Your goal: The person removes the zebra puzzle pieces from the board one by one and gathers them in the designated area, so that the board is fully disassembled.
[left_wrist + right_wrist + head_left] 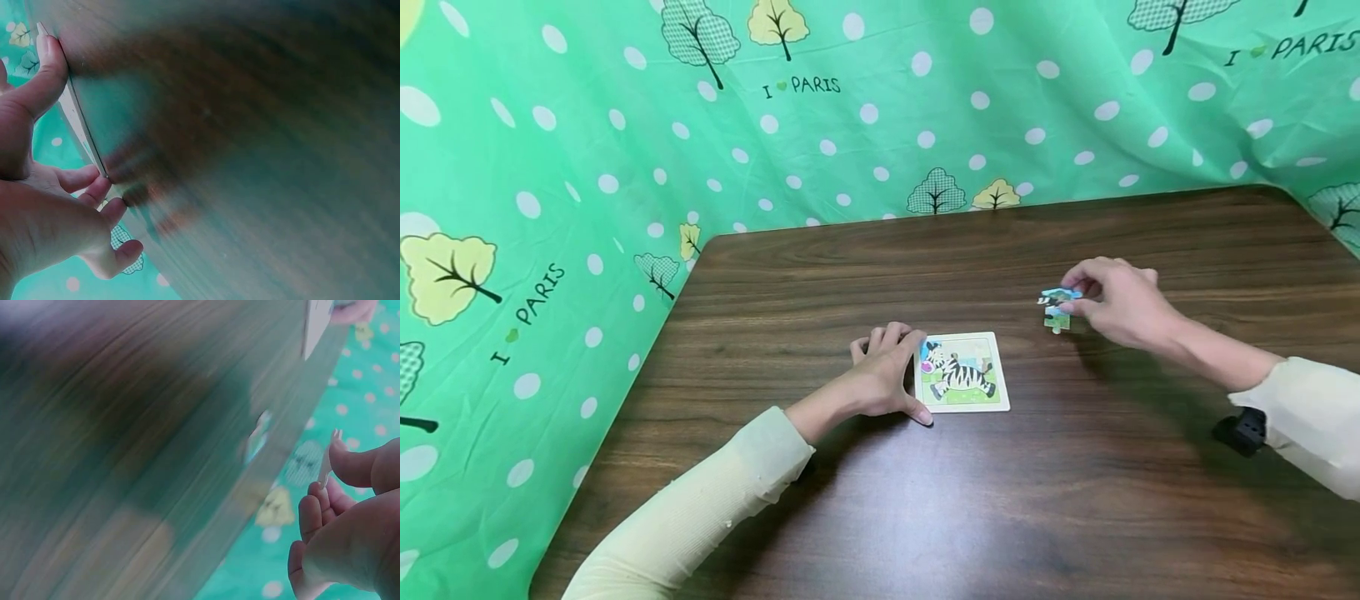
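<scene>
Head view: right hand (1116,304) pinches one puzzle piece (1058,297) near a second piece (1057,322) on the worktop (887,533); a slack pinch could drop it, and left hand (882,382), gripping the puzzle board (998,375), could jog that askew!

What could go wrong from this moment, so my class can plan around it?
The held puzzle piece might slip, since the right hand only pinches it between thumb and fingers, above the table.

The loose puzzle piece lies on the table close to that hand, so it could be knocked aside.

The zebra board may shift if the left hand pushes unevenly, as its grip is on the left side only.
</scene>
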### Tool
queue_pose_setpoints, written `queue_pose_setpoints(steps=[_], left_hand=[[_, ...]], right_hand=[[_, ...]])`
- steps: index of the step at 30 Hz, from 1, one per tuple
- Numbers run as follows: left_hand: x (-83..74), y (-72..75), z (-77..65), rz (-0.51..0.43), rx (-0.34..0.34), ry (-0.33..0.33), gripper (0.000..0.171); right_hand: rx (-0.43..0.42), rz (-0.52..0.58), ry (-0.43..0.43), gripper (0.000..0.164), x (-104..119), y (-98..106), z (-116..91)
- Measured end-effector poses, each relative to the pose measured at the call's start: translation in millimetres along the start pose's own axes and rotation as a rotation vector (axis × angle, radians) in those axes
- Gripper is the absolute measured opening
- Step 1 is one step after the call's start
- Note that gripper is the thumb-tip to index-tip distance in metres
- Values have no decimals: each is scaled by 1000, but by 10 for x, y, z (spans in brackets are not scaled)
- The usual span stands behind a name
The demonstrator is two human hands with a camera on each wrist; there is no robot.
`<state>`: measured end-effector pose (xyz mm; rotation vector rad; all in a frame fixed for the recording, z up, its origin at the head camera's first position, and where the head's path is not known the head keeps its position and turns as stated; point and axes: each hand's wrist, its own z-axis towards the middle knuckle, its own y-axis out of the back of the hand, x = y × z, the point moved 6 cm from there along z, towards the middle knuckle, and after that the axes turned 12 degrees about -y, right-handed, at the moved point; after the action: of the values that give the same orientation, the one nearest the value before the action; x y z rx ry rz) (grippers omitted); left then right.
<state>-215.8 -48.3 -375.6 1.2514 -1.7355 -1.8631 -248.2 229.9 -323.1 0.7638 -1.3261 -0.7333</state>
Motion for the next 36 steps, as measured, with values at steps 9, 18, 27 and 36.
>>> queue_pose_setpoints(steps=[9, 18, 27, 36], left_hand=[[1, 2, 6, 0, -3, -2, 112], [-6, 5, 0, 1, -2, -1, 112], [-6, 2, 8, -14, -4, 1, 114], [-2, 5, 12, -15, -5, 5, 115]], right_hand=[[8, -70, -81, 19, -558, 120, -31], [102, -107, -114, 25, -851, 76, 22], [122, -75, -137, 34, -787, 93, 119], [185, 78, -85, 29, -164, -201, 101]])
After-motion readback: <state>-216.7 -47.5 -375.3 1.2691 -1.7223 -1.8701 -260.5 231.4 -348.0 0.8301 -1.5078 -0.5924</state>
